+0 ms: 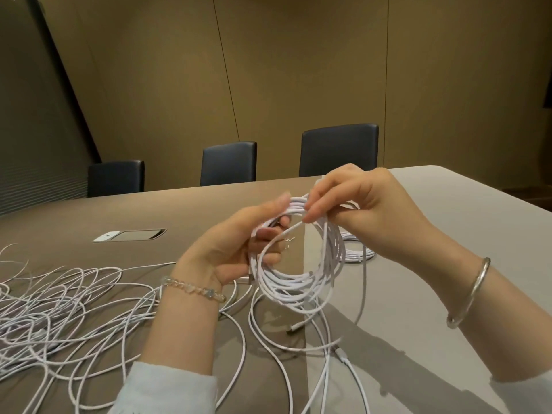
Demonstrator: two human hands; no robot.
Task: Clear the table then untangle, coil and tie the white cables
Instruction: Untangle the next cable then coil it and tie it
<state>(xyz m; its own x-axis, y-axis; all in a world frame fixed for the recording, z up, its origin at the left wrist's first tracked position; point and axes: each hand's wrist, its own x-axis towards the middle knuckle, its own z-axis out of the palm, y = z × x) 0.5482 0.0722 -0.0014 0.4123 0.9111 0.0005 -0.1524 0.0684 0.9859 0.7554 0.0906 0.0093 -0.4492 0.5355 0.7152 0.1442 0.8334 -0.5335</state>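
White coil held by left hand, right hand.

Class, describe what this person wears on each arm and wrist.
The left wrist carries a bracelet of clear beads. The right wrist carries a plain silver bangle. Both arms end in pale grey-blue sleeves.

Here's the long table, brown across most of its top and pale grey along the right side, with a flush hatch set into it at mid-left. A big loose tangle of white cables sprawls over the left (loops crossing every which way), and strands run on toward the near edge. Farther right, a coiled white cable lies flat on the grey part.
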